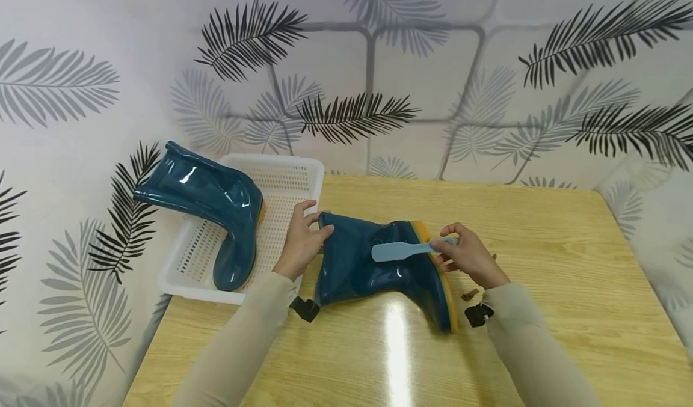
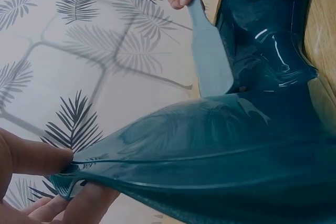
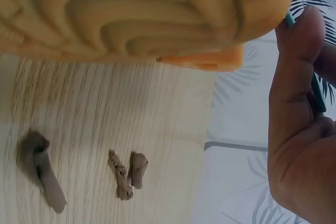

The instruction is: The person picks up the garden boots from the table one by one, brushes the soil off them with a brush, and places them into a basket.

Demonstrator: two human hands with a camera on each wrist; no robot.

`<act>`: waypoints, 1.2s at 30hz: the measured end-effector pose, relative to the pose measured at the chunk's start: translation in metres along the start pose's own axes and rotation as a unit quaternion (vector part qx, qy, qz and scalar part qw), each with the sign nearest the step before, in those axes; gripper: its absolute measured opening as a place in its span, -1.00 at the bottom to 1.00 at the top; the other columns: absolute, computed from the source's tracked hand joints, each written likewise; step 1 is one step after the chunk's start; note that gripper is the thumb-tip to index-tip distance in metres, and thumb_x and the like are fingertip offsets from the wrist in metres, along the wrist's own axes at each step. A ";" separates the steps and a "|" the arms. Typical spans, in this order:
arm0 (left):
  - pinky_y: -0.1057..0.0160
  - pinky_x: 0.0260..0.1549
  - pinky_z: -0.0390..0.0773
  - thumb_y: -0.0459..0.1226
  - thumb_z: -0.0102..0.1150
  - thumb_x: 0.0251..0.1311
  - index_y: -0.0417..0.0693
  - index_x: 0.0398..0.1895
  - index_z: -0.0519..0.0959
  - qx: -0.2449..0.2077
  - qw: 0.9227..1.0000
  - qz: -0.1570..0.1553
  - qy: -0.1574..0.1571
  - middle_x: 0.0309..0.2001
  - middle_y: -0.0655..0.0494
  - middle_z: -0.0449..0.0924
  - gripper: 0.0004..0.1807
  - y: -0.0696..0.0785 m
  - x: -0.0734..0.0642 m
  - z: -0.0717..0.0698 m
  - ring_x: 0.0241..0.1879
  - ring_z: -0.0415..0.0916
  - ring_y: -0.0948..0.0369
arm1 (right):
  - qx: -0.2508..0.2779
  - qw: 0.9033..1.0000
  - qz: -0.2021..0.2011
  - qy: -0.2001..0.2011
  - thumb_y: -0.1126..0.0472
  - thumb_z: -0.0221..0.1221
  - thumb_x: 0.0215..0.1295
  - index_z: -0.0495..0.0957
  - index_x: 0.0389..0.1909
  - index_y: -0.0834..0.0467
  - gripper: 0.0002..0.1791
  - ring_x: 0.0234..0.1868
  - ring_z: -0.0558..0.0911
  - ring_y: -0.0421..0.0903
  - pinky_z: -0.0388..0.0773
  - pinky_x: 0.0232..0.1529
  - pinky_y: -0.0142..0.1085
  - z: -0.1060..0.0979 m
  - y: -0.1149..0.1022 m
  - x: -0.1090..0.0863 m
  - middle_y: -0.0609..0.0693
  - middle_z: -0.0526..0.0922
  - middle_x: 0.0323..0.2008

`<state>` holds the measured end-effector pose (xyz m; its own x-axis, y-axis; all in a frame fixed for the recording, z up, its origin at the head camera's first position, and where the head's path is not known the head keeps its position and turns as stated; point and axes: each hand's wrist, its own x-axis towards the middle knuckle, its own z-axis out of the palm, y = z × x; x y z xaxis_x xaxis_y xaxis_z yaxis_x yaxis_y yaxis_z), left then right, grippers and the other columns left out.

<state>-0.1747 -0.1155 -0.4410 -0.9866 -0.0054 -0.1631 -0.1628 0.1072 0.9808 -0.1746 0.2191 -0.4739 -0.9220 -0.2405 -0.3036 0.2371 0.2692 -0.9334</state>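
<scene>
A dark teal rubber boot (image 1: 357, 263) with a yellow sole (image 3: 157, 19) lies on its side on the table. My left hand (image 1: 303, 238) pinches the rim of its shaft between thumb and fingers, drawing the rubber (image 2: 173, 145) into a fold in the left wrist view. My right hand (image 1: 468, 253) holds a light blue spatula (image 1: 397, 251) by its handle. The flat blade (image 2: 212, 61) lies over the boot near the ankle; whether it touches cannot be told from the head view. A second teal boot (image 1: 208, 190) leans in a white basket (image 1: 319, 178).
Brown clay-like lumps (image 3: 44, 174) lie on the wooden table (image 1: 568, 263) beside the sole, with smaller brown pieces (image 3: 128, 174) nearby. The basket stands on the left, the second boot's shaft sticking out over its edge. A leaf-patterned wall (image 1: 422, 82) rises behind the table.
</scene>
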 end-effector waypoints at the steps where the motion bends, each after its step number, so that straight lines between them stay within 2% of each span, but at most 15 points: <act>1: 0.17 -0.42 0.67 -0.47 0.10 0.38 -0.12 0.50 0.03 -0.001 1.000 0.000 0.000 0.30 -0.13 0.43 -0.29 0.000 0.000 0.000 -0.25 0.67 0.02 | -0.010 1.000 -0.001 0.003 0.24 0.10 0.51 0.17 0.11 0.35 -0.61 -0.44 0.68 -0.10 0.68 -0.36 -0.21 -0.001 0.000 0.000 0.17 0.67 -0.39; 7: 0.18 -0.41 0.64 -0.43 0.14 0.38 -0.06 0.51 0.05 0.009 1.000 -0.016 0.008 0.34 -0.15 0.36 -0.27 -0.002 0.002 -0.003 -0.15 0.62 -0.01 | -0.006 1.000 -0.009 0.012 0.20 0.09 0.52 0.14 0.10 0.29 -0.62 -0.55 0.62 -0.05 0.63 -0.43 -0.13 -0.023 0.002 -0.002 0.16 0.63 -0.51; 12: 0.15 -0.33 0.64 -0.44 0.15 0.36 -0.05 0.52 0.03 0.015 1.000 -0.020 0.013 0.36 -0.18 0.32 -0.24 -0.003 0.001 -0.006 0.01 0.59 -0.08 | 0.012 0.999 -0.031 -0.011 0.15 0.11 0.51 0.17 0.08 0.20 -0.63 -0.53 0.58 -0.10 0.63 -0.41 -0.16 -0.034 0.000 0.002 0.07 0.58 -0.51; 17: 0.18 -0.33 0.63 -0.48 0.16 0.34 -0.06 0.52 0.01 0.001 1.000 -0.018 0.004 0.35 -0.15 0.34 -0.21 -0.003 0.001 -0.009 0.02 0.59 -0.08 | -0.011 0.997 -0.044 -0.066 0.16 0.13 0.50 0.20 0.07 0.25 -0.63 -0.51 0.57 -0.07 0.59 -0.44 -0.27 -0.025 -0.006 0.019 0.12 0.57 -0.50; 22: 0.23 -0.39 0.61 -0.48 0.19 0.31 -0.03 0.51 0.05 0.002 1.000 -0.022 0.008 0.32 -0.11 0.39 -0.21 -0.004 0.001 -0.011 -0.04 0.61 -0.02 | -0.068 0.989 -0.079 -0.106 0.22 0.12 0.50 0.21 0.06 0.37 -0.62 -0.51 0.60 0.06 0.66 -0.37 -0.11 -0.010 -0.016 0.039 0.35 0.57 -0.47; 24: 0.24 -0.41 0.60 -0.47 0.20 0.31 -0.04 0.51 0.06 0.007 1.000 -0.021 0.010 0.32 -0.11 0.41 -0.22 -0.004 0.001 -0.012 -0.07 0.62 0.02 | -0.088 0.987 -0.085 -0.103 0.22 0.12 0.50 0.21 0.06 0.37 -0.63 -0.54 0.60 0.05 0.66 -0.37 -0.06 -0.007 -0.018 0.045 0.34 0.57 -0.48; 27: 0.25 -0.42 0.59 -0.47 0.20 0.31 -0.06 0.51 0.06 0.011 1.000 -0.021 0.009 0.32 -0.12 0.40 -0.22 -0.004 0.001 -0.012 -0.10 0.63 0.06 | -0.112 0.987 -0.081 -0.082 0.23 0.11 0.50 0.22 0.05 0.35 -0.65 -0.59 0.61 -0.01 0.66 -0.37 -0.06 -0.010 -0.016 0.049 0.24 0.56 -0.53; 30: 0.25 -0.43 0.58 -0.47 0.19 0.31 -0.07 0.51 0.06 0.012 1.000 -0.020 0.006 0.32 -0.12 0.40 -0.22 -0.004 0.001 -0.011 -0.12 0.62 0.07 | -0.123 0.988 -0.070 -0.067 0.24 0.11 0.50 0.22 0.03 0.31 -0.69 -0.64 0.59 -0.07 0.65 -0.41 -0.12 -0.018 -0.012 0.048 0.13 0.54 -0.57; 36: 0.24 -0.44 0.57 -0.48 0.18 0.31 -0.06 0.50 0.08 0.014 1.000 -0.017 0.006 0.32 -0.13 0.40 -0.24 -0.006 0.002 -0.011 -0.10 0.62 0.05 | -0.102 0.990 -0.065 -0.066 0.25 0.09 0.52 0.19 0.04 0.27 -0.70 -0.64 0.53 -0.10 0.59 -0.46 -0.22 -0.037 -0.012 0.040 0.12 0.52 -0.53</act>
<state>-0.1755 -0.1271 -0.4455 -0.9806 -0.0218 -0.1947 -0.1958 0.1353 0.9713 -0.2254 0.2402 -0.4674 -0.8896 -0.4016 -0.2176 0.0390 0.4079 -0.9122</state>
